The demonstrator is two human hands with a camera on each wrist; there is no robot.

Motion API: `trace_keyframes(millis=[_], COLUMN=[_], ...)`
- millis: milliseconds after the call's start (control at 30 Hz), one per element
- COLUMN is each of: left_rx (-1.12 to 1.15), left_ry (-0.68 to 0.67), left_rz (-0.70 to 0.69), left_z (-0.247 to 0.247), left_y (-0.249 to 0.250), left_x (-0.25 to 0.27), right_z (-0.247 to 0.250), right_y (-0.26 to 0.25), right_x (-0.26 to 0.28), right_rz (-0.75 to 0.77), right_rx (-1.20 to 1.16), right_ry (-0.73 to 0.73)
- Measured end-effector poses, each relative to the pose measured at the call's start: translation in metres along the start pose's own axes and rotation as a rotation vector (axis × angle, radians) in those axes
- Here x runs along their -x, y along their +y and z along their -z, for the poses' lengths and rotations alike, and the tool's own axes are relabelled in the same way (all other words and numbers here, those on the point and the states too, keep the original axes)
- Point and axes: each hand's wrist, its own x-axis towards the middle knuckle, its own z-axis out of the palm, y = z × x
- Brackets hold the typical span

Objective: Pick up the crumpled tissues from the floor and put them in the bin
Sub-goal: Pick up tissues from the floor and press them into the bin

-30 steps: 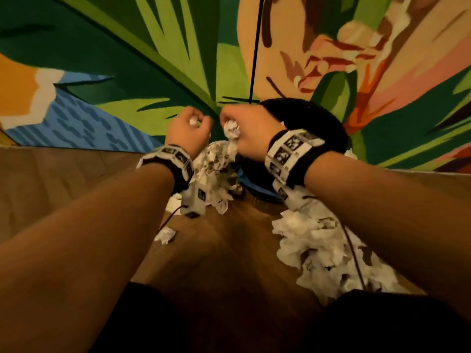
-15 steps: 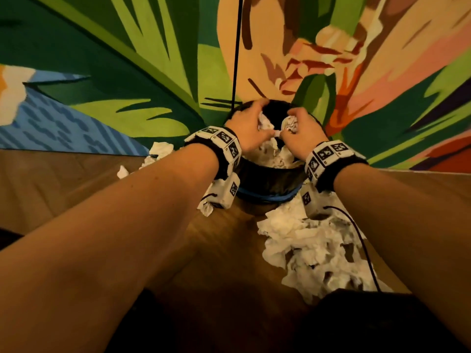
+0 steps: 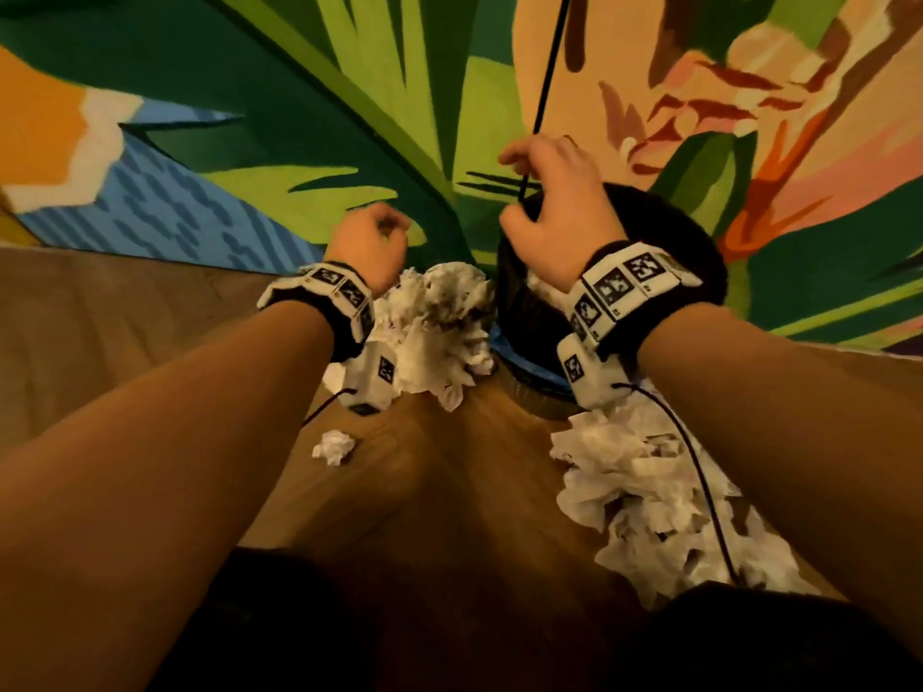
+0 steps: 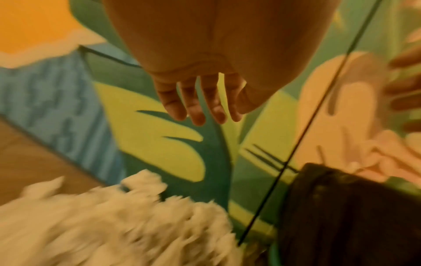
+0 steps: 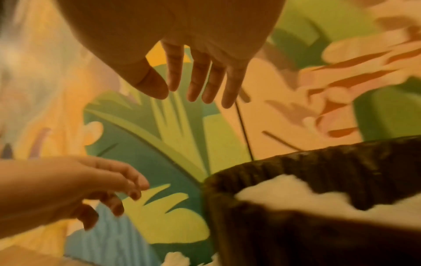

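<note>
The black bin [image 3: 694, 252] stands on the floor against the painted wall, with white tissues [image 5: 293, 194] inside it. My right hand [image 3: 529, 187] hovers over the bin's near-left rim; its fingers [image 5: 200, 84] are straight and hold nothing. My left hand [image 3: 379, 237] hangs left of the bin, above a heap of crumpled tissues [image 3: 434, 327]; its fingers [image 4: 200, 109] are loosely bent and hold nothing. A second, bigger heap of tissues [image 3: 649, 496] lies in front of the bin to the right. One loose tissue ball [image 3: 333, 446] lies under my left wrist.
A thin black cable [image 3: 547, 67] runs down the mural wall [image 3: 299, 117] to the bin. Brown wooden floor [image 3: 125, 312] spreads left and toward me. My dark-clothed knees [image 3: 449, 631] fill the bottom edge. A wire from my right wrist crosses the right heap.
Half a second ago both hands were over the bin holding tissues. Now both are empty. The left hand has drawn back left over the heap; the right has lifted above the rim.
</note>
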Motion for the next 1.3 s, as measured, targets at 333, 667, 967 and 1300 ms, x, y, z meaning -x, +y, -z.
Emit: trace_keyframes(millis=[333,667,967,1300], left_rx=[-0.491,-0.494,-0.195,-0.297], left_ry=[-0.492,-0.71,-0.313,-0.286], left_rz=[0.436,0.696,0.523,0.508], left_z=[-0.037,-0.108,-0.106,-0.106], left_y=[-0.123,-0.158,-0.161,-0.148], left_x=[0.084,0.125,0.117,0.106], right_z=[-0.132,-0.208,-0.225,-0.193], right_y=[0.015,0.06,0.066,0.079], right_x=[0.051,0.112,0.113,0.139], right_rz=[-0.088,-0.294,-0.244,-0.623], right_rx=[0.039,0.065,0.096,-0.408], right_ry=[-0.48,-0.898,-0.763,-0.388])
